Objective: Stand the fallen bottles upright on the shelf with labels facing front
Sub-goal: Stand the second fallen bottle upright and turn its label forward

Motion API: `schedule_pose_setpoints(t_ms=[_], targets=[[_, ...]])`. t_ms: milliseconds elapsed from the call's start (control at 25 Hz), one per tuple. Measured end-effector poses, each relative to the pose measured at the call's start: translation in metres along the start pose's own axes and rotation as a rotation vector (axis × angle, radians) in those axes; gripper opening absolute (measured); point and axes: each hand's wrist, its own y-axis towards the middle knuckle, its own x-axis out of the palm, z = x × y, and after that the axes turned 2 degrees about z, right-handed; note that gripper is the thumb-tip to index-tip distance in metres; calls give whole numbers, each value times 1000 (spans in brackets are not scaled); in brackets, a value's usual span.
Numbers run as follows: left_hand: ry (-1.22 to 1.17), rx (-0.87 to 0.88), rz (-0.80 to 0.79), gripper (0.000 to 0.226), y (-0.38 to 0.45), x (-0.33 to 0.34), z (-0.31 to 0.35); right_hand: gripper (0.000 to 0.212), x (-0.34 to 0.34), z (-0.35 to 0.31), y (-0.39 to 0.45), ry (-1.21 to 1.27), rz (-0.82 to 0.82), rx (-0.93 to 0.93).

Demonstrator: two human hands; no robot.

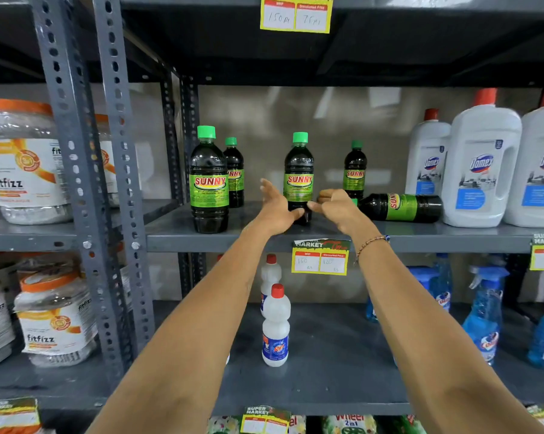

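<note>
Dark Sunny bottles with green caps stand on the middle shelf [183, 236]. One is at front left [209, 183] with another behind it [235, 177], one is in the middle [299, 170], and one is at the back [354, 170]. A fifth Sunny bottle [402, 207] lies on its side, neck pointing left, label turned sideways. My left hand [275, 211] has its fingers spread, thumb against the middle bottle's base. My right hand [334, 205] is loosely curved just right of that base, in front of the fallen bottle's neck, and grips nothing.
White Domex jugs [480, 170] crowd the shelf's right end beside the fallen bottle. Grey slotted uprights [120, 170] bound the left, with Fitfizz jars [23, 164] beyond. The lower shelf holds white bottles [275, 327] and blue spray bottles [483, 314]. A price tag [320, 258] hangs off the shelf edge.
</note>
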Motion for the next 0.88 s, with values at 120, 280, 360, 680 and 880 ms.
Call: schedule_pose_setpoints(t_ms=[120,280,360,680,880], targets=[[155,-57,5,71,19,12,-1,41,7,4,0,-15,-41,-6],[131,5,169,47,21,12,-5,45,4,11,7,3,-40,3],[119,13,166,48,13,8,-2,43,0,7,-4,18,-41,-2],[-9,79,196,52,-25,-5,1,35,-14,-4,-43,67,-106,-57],[-34,86,202,53,-47,-3,16,38,-28,-6,-63,80,-94,-73]])
